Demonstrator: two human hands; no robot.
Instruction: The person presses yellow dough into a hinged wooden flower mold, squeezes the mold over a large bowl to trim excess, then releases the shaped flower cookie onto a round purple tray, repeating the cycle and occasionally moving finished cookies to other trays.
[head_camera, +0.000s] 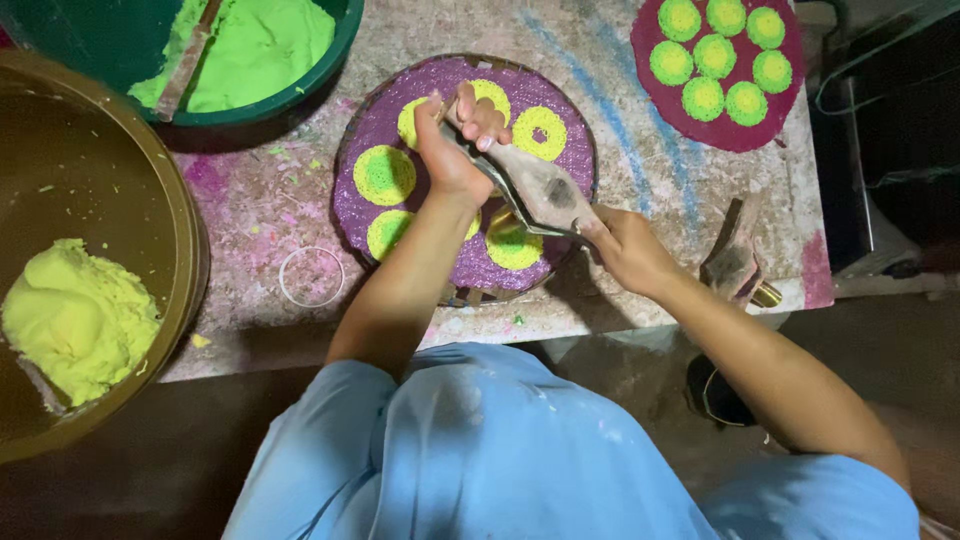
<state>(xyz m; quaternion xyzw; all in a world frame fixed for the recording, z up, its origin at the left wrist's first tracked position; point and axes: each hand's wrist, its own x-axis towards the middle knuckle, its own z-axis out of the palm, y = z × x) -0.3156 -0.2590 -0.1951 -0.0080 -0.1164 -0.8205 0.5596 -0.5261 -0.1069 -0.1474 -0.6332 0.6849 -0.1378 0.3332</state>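
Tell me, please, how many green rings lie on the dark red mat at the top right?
7 green rings on the dark red mat: three across the top, two in the middle, two below. None seems hidden.

Pale stone surface (640, 120) smeared with pink and blue powder, dark brown floor (180, 470) below, dim indoor light

Small food-making workshop, floor-level. Shown by: low stone work slab (640, 120) stained pink and blue; wide brown tub (150, 190) holding yellow-green dough lump (75, 320); dark green basin (330, 50) of green dough; round purple woven mat (370, 120) and red mat (790, 100) carrying pressed green-yellow noodle rounds (385, 175).
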